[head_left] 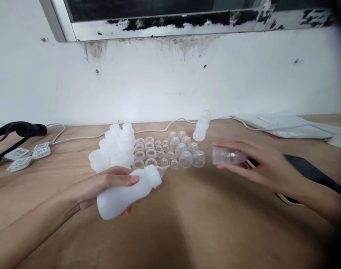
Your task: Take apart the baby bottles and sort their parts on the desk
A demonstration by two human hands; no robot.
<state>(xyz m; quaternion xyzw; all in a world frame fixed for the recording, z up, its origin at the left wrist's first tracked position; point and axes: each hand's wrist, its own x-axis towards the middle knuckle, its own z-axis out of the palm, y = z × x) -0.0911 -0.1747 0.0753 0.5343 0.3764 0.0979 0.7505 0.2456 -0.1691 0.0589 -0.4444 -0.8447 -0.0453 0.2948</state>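
Observation:
My left hand (111, 185) is wrapped round a white baby bottle (125, 198), tilted with its collar and clear nipple (161, 170) pointing up to the right. On the right, my right hand (257, 160) grips a clear bottle cap (226, 155) lying sideways in the fingers, its wide end toward the bottle and apart from it. Between and beyond the hands stand rows of white collar rings (139, 155), clear nipples (164, 161) and clear dome caps (185, 159). White bottle bodies (114, 145) are grouped behind my left hand.
An assembled, capped bottle (201, 127) stands at the back. A white cable (165, 129) runs along the wall. White plastic pieces (21, 158) and a black strap (24, 129) lie at left. Under my right arm is a dark flat object (310, 172); a plastic bag (285, 125) lies behind.

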